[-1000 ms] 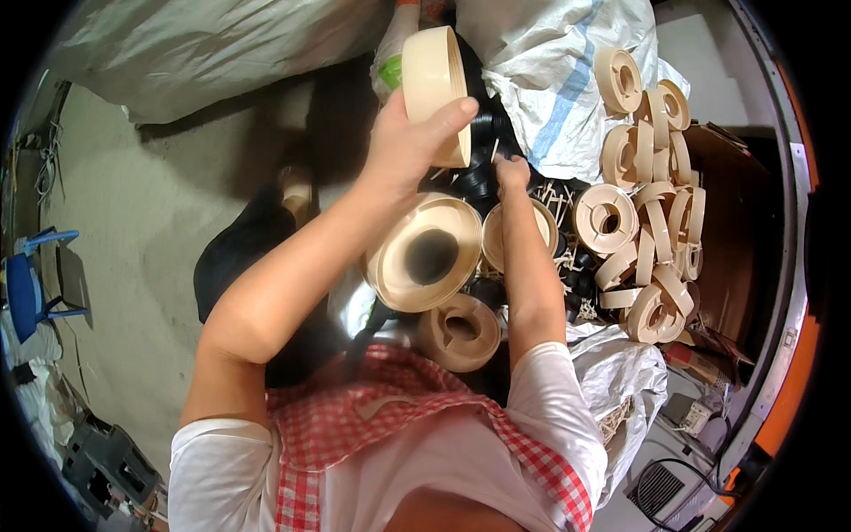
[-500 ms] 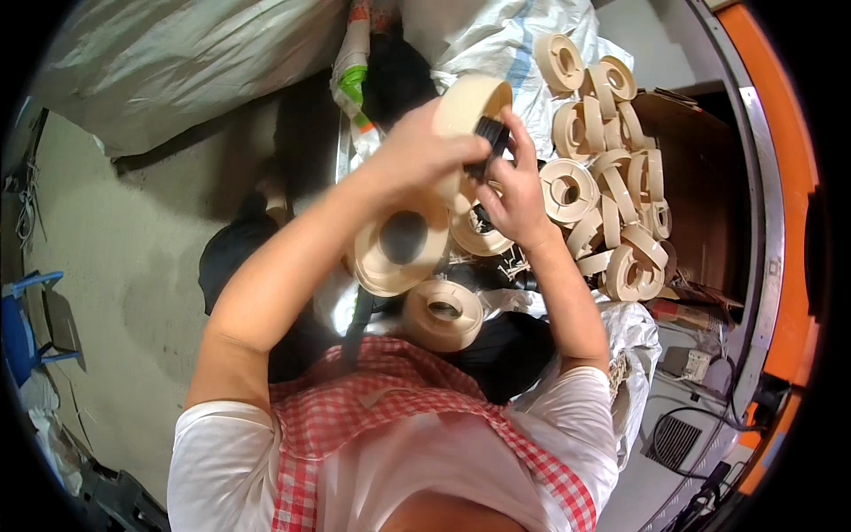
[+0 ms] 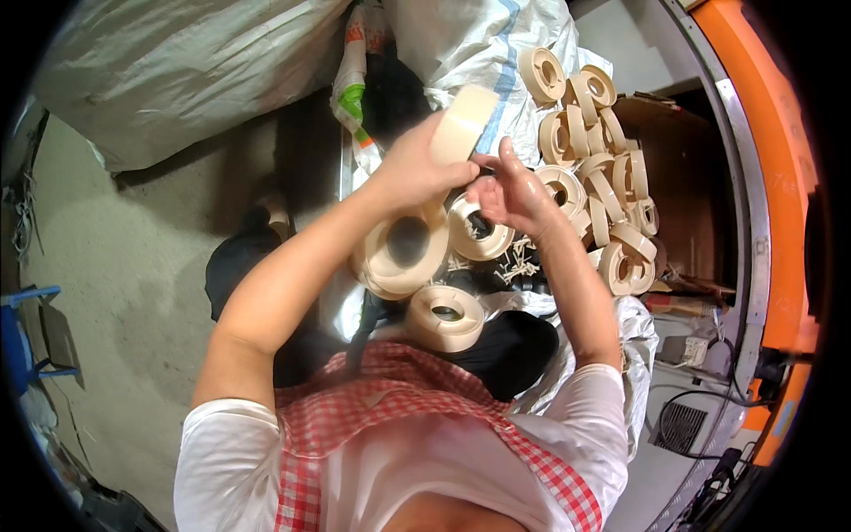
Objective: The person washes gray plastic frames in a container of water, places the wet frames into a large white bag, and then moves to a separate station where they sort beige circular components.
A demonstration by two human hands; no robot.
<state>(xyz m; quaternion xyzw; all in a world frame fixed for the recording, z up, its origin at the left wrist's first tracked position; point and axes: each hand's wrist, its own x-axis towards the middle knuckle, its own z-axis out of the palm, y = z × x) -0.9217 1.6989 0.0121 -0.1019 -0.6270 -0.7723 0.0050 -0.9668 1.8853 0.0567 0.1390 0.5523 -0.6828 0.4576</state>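
Observation:
My left hand (image 3: 417,168) is closed around a cream plastic ring (image 3: 467,122), which it holds raised on edge. Beside it my right hand (image 3: 517,197) has its thumb up and its fingers apart, with nothing seen in its grip. Its fingertips are close to the lower edge of the ring, where a bit of dark material shows; whether they touch cannot be told. Below the hands lie a wide cream ring (image 3: 368,254) and a smaller flanged ring (image 3: 495,246). Another cream ring (image 3: 446,332) rests by my lap.
Many cream rings (image 3: 605,137) are heaped at the right before a cardboard box (image 3: 678,168). Small pale sticks (image 3: 519,263) lie scattered below my right hand. White sacks (image 3: 452,44) stand at the back, and an orange beam (image 3: 789,204) runs along the right.
My right hand has drawn slightly away from the ring and its fingers have spread. The black ribbed piece seen between my hands is now mostly out of sight. The ring has turned.

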